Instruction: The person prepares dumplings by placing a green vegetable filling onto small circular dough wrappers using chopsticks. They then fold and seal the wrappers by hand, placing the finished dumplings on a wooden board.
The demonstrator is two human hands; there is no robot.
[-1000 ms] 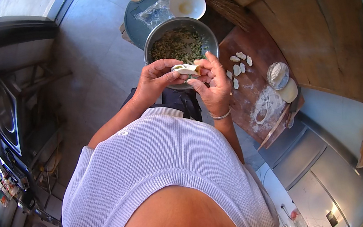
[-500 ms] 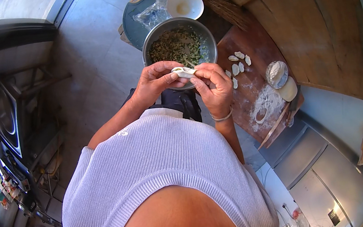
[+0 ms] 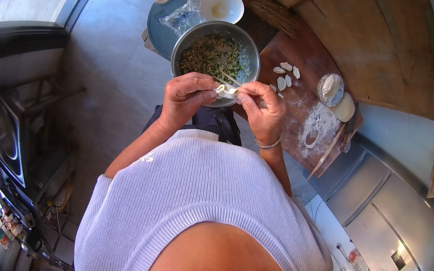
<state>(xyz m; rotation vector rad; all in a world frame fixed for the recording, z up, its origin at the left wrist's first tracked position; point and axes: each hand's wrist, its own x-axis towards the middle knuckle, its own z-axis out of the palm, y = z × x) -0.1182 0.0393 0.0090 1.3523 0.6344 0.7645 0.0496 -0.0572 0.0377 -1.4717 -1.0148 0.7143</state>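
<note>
A pale, folded dumpling [image 3: 227, 91] is held between my two hands, over the near rim of a steel bowl [image 3: 253, 44]. My left hand [image 3: 188, 96] pinches its left end with thumb and fingers. At the other end, the thumb and forefinger of my right hand [image 3: 261, 101] are closed on the dough. The bowl holds chopped green and brown filling [image 3: 210, 54], with a pale stick-like utensil [image 3: 232, 79] resting in it. Several finished dumplings [image 3: 286, 66] lie on a floured wooden board [image 3: 306, 87] to the right; my right hand partly hides some nearest it.
On the board are spilled flour [image 3: 320, 125], a small bowl of flour [image 3: 330, 89], a ball of dough [image 3: 344, 108] and a rolling pin [image 3: 327, 158]. A white bowl [image 3: 222, 7] and a crumpled plastic bag [image 3: 182, 17] sit beyond the steel bowl. Metal cabinets [image 3: 374, 195] stand lower right.
My hands have spread slightly apart, the right shifting right. The dumpling shows more of its ruffled edge and sits a little lower. The utensil in the filling is more visible.
</note>
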